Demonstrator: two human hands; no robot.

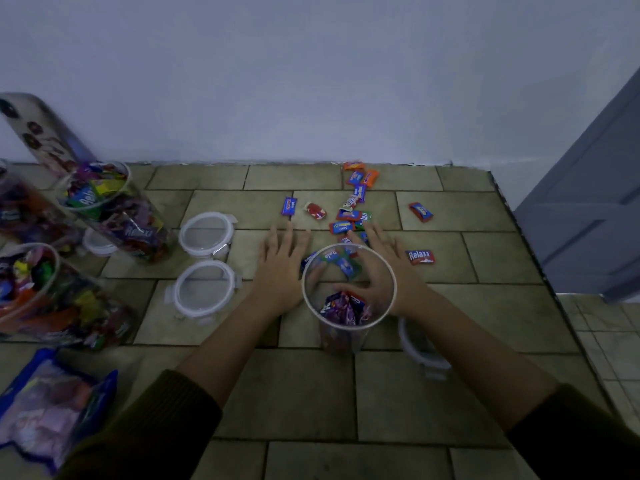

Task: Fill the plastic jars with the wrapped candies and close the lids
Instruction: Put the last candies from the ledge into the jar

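Observation:
A clear plastic jar stands open on the tiled floor in front of me, with a few purple and red wrapped candies at its bottom. My left hand lies flat on the floor just left of the jar, fingers spread. My right hand lies flat behind and right of the jar, fingers reaching among loose candies. More wrapped candies are scattered beyond both hands toward the wall. A red candy lies right of my right hand.
Two clear lids lie left of my left hand, a third lid sits under my right forearm. Filled jars stand at the left. A candy bag lies bottom left. A grey door is at the right.

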